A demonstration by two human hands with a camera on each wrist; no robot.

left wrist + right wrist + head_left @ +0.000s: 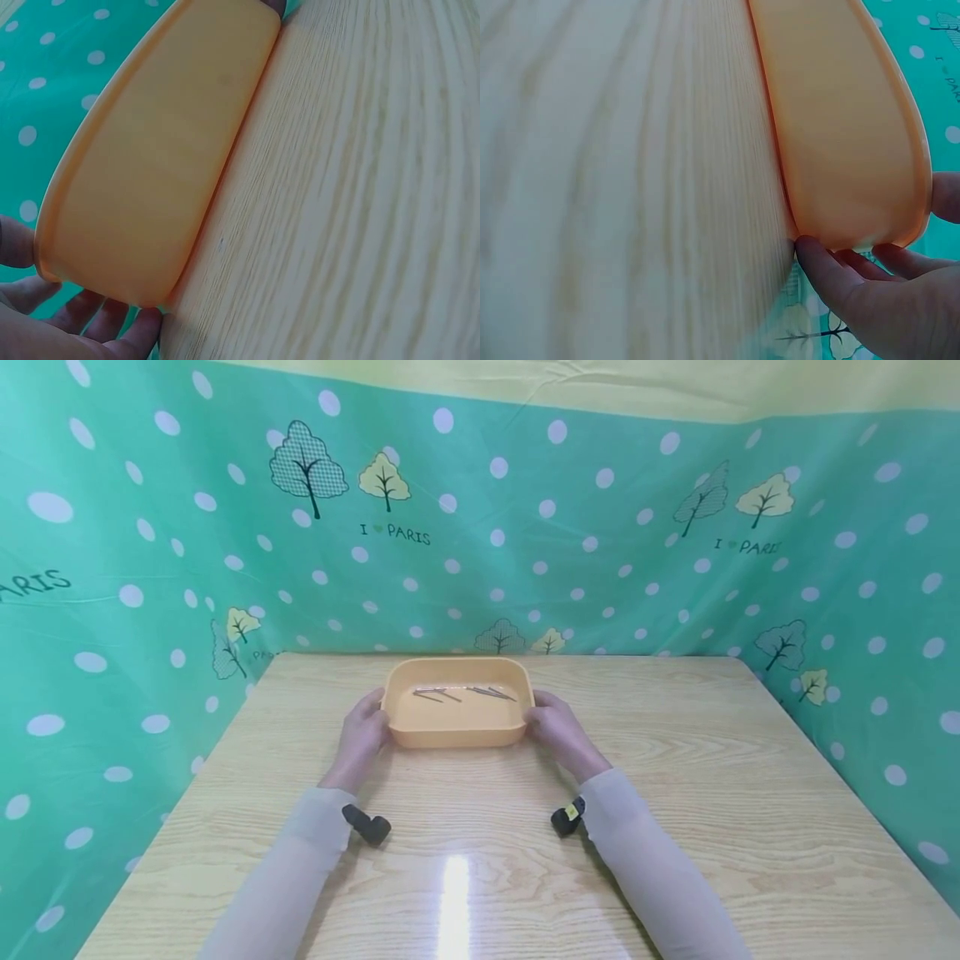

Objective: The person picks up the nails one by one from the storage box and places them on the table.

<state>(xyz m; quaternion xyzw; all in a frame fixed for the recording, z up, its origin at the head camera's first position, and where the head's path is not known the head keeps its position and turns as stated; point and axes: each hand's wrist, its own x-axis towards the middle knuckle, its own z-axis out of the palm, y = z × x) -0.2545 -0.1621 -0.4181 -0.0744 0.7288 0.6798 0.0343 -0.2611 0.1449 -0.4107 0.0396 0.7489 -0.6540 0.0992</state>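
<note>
An orange plastic tray [459, 737] with rounded corners is at the far middle of the table. Inside it lie several thin metal tools [492, 692], too small to tell their kind. My left hand [365, 723] holds the tray's left end, thumb by the rim and fingers against the outer wall. At the opposite end my right hand [557, 727] grips it the same way. In the left wrist view, the left fingertips [142, 330] touch the wall low down near the table. The right fingertips [814, 251] do likewise in the right wrist view.
The wooden table [675, 777] has its far edge just behind the tray. A green dotted curtain [525, 568] with tree prints hangs behind and along both sides. A black wrist camera [367, 825] is on the left sleeve, another black camera [567, 818] on the right.
</note>
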